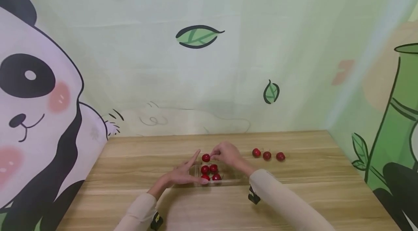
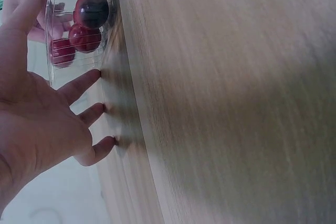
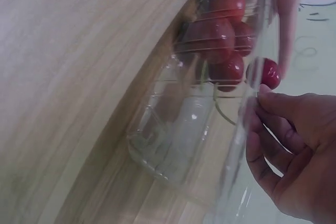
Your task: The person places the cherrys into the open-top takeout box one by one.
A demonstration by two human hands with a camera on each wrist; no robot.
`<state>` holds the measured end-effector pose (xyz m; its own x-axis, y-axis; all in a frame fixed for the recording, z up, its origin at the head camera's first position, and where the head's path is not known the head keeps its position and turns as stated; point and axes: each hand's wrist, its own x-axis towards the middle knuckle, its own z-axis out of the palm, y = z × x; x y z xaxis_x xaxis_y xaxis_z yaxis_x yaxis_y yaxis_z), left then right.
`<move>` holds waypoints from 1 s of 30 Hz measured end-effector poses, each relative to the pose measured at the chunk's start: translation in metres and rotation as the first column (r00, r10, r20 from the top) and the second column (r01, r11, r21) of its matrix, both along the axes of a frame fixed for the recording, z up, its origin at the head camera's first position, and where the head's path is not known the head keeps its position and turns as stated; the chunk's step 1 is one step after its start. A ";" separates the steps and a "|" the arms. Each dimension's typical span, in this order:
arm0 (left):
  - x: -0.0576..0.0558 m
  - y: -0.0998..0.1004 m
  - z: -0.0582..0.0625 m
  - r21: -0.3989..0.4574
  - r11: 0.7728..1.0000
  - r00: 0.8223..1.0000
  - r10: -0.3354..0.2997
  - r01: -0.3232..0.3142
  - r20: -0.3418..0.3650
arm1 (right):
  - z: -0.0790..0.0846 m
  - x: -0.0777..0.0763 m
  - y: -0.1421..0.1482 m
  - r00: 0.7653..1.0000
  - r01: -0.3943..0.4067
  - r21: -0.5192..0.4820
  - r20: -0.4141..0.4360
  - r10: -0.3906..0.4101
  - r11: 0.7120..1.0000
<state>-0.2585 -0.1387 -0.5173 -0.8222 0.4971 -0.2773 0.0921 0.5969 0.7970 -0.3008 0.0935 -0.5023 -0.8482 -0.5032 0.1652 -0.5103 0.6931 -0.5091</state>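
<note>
A clear plastic box [image 1: 228, 181] sits on the table with several red cherries [image 1: 213, 168] grouped at its left end. My right hand [image 1: 226, 154] reaches over the box's far side, thumb and fingertips pinched together right beside one cherry [image 3: 265, 73], held at about rim height. Its stem is hidden at the fingertips. My left hand [image 1: 181, 174] spreads straight fingers around the box's left end, the thumb along the front wall. In the left wrist view, several of its fingertips [image 2: 95, 73] rest on the tabletop beside the box.
Three more cherries [image 1: 267, 155] lie in a row on the wooden table [image 1: 303, 187], right of the box. A printed cloth backdrop [image 1: 130, 60] with a panda and leaves rises behind the table and along its sides.
</note>
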 end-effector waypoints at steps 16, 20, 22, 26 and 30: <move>0.000 -0.001 -0.001 0.005 1.000 1.000 0.001 -0.001 -0.007 | -0.004 0.004 -0.016 0.999 0.019 0.199 -0.037 -0.012 0.980; 0.000 -0.001 0.000 0.013 1.000 1.000 -0.002 0.002 -0.004 | -0.005 0.003 -0.017 0.997 0.027 0.243 -0.077 -0.008 0.970; 0.000 -0.001 0.000 0.015 1.000 1.000 -0.004 0.004 -0.005 | -0.005 0.004 -0.018 0.997 0.031 0.249 -0.072 -0.013 0.968; -0.001 -0.001 -0.001 0.021 1.000 1.000 -0.002 0.002 0.001 | -0.003 0.004 -0.019 0.998 0.032 0.228 -0.051 -0.021 0.973; -0.001 -0.002 -0.003 0.029 0.999 1.000 -0.013 0.013 -0.002 | -0.001 0.006 -0.017 0.999 0.033 0.191 -0.042 -0.025 0.981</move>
<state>-0.2593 -0.1409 -0.5199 -0.8159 0.5159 -0.2612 0.1016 0.5725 0.8136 -0.2944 0.0762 -0.5029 -0.8577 -0.5041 0.1011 -0.5055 0.7907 -0.3454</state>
